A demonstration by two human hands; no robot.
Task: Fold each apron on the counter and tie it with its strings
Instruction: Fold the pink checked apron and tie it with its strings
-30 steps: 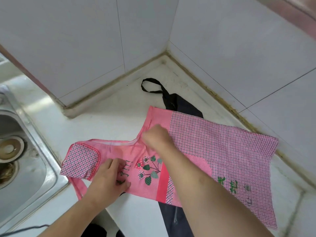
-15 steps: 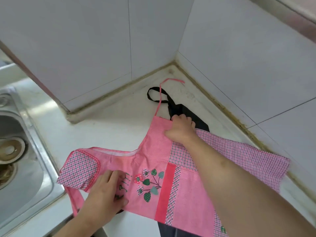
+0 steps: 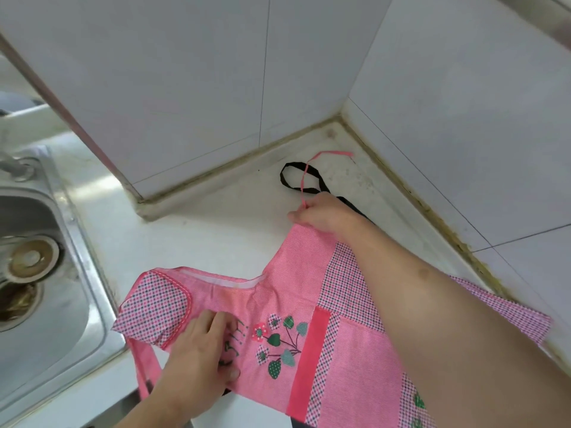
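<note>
White corner surface [image 3: 216, 230] beside a steel sink [image 3: 46, 273]. The pink apron [image 3: 296, 304] lies flat on it, covering most of a black apron [image 3: 309, 180]. Left hand [image 3: 200, 350] presses the bib, fingers straight; right hand [image 3: 321, 214] pinches the pink string [image 3: 304, 177] at the apron corner.

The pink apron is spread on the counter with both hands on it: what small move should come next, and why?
Probably fold the far corner toward the near edge. The pink apron lies open and flat, the left hand presses its bib, and the right hand grips the far corner, where the pink string trails away over the black strap.
</note>
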